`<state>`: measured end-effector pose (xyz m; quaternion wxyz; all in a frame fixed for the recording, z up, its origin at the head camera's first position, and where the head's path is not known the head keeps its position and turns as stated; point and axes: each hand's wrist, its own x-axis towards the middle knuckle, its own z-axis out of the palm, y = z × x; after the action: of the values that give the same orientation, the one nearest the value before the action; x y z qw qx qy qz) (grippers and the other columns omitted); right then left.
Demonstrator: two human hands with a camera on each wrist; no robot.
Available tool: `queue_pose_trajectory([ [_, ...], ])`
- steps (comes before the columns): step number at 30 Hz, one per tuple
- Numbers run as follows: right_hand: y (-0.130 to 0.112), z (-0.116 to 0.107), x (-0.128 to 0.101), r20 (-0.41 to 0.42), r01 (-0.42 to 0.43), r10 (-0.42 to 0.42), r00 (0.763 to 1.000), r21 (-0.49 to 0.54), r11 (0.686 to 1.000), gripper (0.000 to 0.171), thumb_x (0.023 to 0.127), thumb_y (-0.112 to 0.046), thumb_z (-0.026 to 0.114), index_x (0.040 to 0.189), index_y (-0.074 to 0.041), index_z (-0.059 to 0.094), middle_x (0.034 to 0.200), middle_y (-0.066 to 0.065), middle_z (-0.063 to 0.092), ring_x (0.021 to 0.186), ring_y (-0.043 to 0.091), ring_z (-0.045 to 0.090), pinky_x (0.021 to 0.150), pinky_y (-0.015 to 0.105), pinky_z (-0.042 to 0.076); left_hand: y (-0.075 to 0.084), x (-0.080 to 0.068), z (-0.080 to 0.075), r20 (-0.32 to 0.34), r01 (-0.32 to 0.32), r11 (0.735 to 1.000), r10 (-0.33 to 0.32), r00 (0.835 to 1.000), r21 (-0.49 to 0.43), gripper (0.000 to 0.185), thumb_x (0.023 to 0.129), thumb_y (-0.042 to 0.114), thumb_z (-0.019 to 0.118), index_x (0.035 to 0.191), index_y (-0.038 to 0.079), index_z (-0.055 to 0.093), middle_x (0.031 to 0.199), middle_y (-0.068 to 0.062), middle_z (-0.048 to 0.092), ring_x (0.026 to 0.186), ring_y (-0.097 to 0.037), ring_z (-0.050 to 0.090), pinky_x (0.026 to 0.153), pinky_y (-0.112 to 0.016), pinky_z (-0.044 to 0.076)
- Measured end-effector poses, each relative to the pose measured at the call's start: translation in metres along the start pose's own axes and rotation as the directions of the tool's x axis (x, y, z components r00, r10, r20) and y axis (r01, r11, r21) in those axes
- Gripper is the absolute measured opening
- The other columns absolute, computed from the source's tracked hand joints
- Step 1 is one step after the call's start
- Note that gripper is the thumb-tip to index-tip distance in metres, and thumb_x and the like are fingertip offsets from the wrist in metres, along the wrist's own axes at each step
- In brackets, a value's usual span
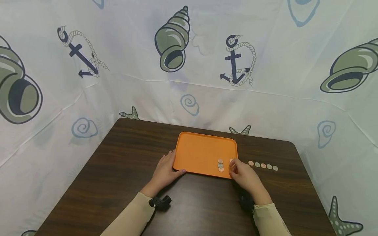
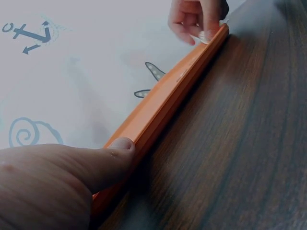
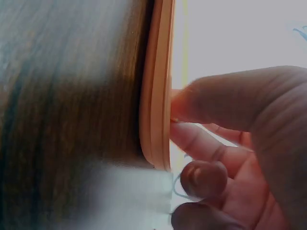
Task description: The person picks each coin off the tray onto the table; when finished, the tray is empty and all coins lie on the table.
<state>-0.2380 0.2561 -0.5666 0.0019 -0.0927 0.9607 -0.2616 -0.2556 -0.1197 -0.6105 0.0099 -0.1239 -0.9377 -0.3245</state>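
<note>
Dark woodgrain tabletop (image 1: 118, 170), nautical-print curtain behind. Left hand (image 1: 163, 172) flat, fingers spread, steadying orange plastic tray (image 1: 200, 150) at near-left corner. Right hand (image 1: 243, 175) pinches coin over tray's right edge. Three round coins (image 1: 220, 165) in tray; five in row (image 1: 262, 165) on tabletop, apparently left to move.

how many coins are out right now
At least 8: five coins in a row on the table right of the orange tray, three stacked coins in the tray. The right hand may hide another.
</note>
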Motion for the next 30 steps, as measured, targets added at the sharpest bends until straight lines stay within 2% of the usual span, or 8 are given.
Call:
queue_pose_trajectory([
  [4, 0.004, -0.008, -0.001, -0.069, -0.013, 0.013, 0.998, 0.001, 1.0, 0.009, 0.098, -0.012, 0.081, 0.101, -0.014, 0.072, 0.091, 0.0, 0.066, 0.076, 0.015, 0.06, 0.069, 0.032, 0.054, 0.001, 0.0, 0.0, -0.002, -0.008, 1.0, 0.008, 1.0, -0.006, 0.109, 0.094, 0.051, 0.084, 0.173, 0.003, 0.026, 0.178, -0.02, 0.032, 0.168, -0.038, 0.029, 0.139, -0.06, 0.017],
  [9, 0.023, -0.026, -0.005, -0.169, -0.132, 0.126, 0.977, -0.026, 0.991, 0.007, 0.101, -0.019, 0.077, 0.099, -0.013, 0.075, 0.094, 0.007, 0.066, 0.076, 0.02, 0.059, 0.065, 0.032, 0.048, 0.001, 0.001, 0.001, 0.0, -0.017, 1.0, 0.017, 1.0, 0.001, 0.108, 0.095, 0.053, 0.083, 0.173, 0.003, 0.026, 0.178, -0.019, 0.032, 0.168, -0.038, 0.028, 0.139, -0.059, 0.017],
  [13, 0.038, -0.042, -0.013, -0.128, -0.253, 0.25, 0.96, -0.011, 0.967, 0.016, 0.104, -0.024, 0.072, 0.104, -0.008, 0.075, 0.094, 0.01, 0.071, 0.074, 0.022, 0.059, 0.06, 0.033, 0.045, 0.001, 0.002, 0.001, -0.003, -0.021, 1.0, 0.021, 1.0, -0.001, 0.108, 0.095, 0.053, 0.083, 0.173, 0.003, 0.027, 0.178, -0.02, 0.032, 0.168, -0.038, 0.028, 0.139, -0.059, 0.017],
  [17, 0.049, -0.052, -0.019, -0.06, -0.335, 0.334, 0.941, -0.001, 0.942, 0.022, 0.103, -0.028, 0.072, 0.102, -0.007, 0.074, 0.09, 0.009, 0.072, 0.074, 0.024, 0.059, 0.06, 0.034, 0.046, 0.001, 0.002, 0.0, 0.0, -0.016, 1.0, 0.016, 1.0, -0.002, 0.109, 0.095, 0.053, 0.083, 0.173, 0.003, 0.026, 0.178, -0.019, 0.032, 0.168, -0.038, 0.028, 0.139, -0.059, 0.017],
  [22, 0.057, -0.056, -0.021, -0.017, -0.383, 0.383, 0.924, 0.014, 0.924, 0.025, 0.1, -0.032, 0.075, 0.098, -0.006, 0.075, 0.087, 0.009, 0.069, 0.074, 0.025, 0.059, 0.061, 0.035, 0.045, 0.0, 0.003, 0.001, -0.005, -0.021, 1.0, 0.021, 1.0, 0.006, 0.108, 0.095, 0.053, 0.082, 0.173, 0.003, 0.026, 0.178, -0.02, 0.032, 0.167, -0.039, 0.029, 0.139, -0.06, 0.018],
  [30, 0.058, -0.053, -0.019, -0.01, -0.392, 0.392, 0.92, 0.022, 0.92, 0.028, 0.101, -0.031, 0.073, 0.098, -0.004, 0.071, 0.093, 0.014, 0.071, 0.085, 0.032, 0.057, 0.063, 0.038, 0.047, -0.001, 0.001, 0.003, -0.013, -0.021, 1.0, 0.021, 1.0, 0.0, 0.108, 0.095, 0.053, 0.083, 0.173, 0.003, 0.027, 0.178, -0.019, 0.033, 0.168, -0.038, 0.029, 0.139, -0.06, 0.018],
])
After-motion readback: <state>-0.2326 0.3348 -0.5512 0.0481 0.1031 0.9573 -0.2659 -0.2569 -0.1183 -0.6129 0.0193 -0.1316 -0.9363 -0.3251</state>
